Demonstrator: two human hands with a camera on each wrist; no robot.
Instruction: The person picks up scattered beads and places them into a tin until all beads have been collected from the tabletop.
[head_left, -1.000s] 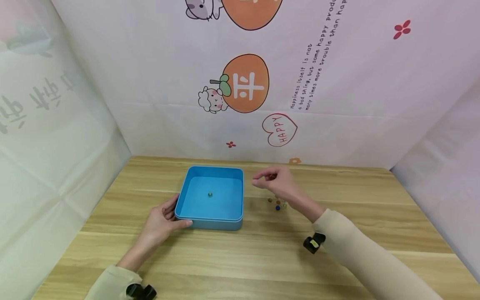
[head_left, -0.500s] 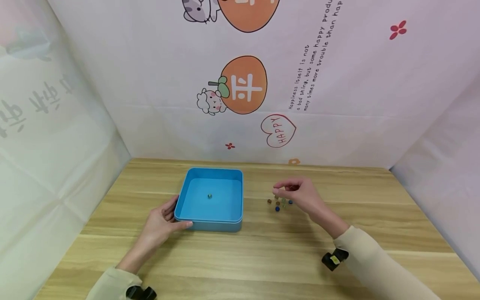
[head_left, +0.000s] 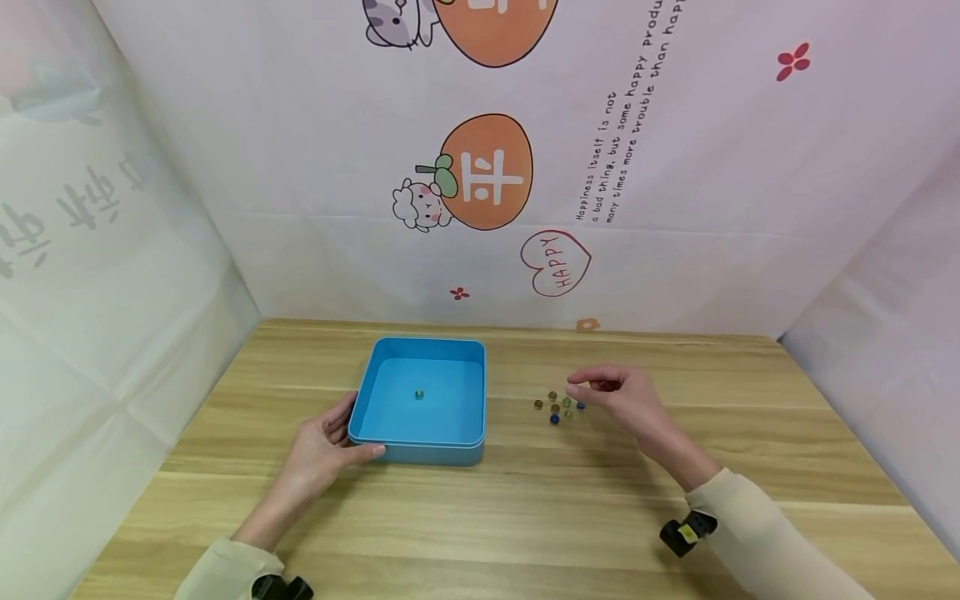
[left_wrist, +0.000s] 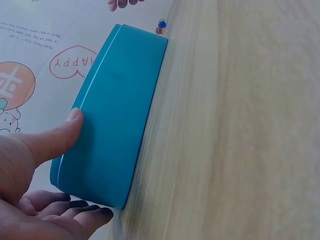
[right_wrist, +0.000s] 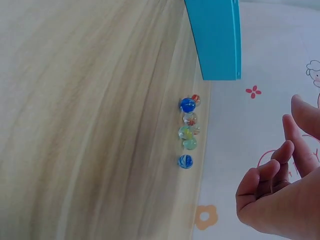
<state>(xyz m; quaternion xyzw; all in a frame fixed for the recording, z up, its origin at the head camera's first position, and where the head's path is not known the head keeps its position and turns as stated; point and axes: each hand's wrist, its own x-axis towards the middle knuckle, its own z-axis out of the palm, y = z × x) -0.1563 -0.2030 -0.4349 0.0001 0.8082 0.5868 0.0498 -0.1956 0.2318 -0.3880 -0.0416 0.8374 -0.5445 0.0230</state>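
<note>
My left hand holds the near left corner of a square blue box, thumb on the front wall by the rim and fingers along the left side. One greenish glass marble lies on the box floor. To the right of the box, several glass marbles are gathered on the table, among them a dark blue marble and a blue-and-white marble. Above the right side of this group hovers my right hand. Its thumb and forefinger are apart with nothing between them, the other fingers loosely bent.
The wooden table meets a white printed cloth at the back. More white cloth hangs along the left and right sides. A black camera is strapped at the right sleeve.
My right hand has moved from beside the box's right wall rightward to the marbles, uncovering more of them. The left hand keeps its hold on the box, which stays in place.
</note>
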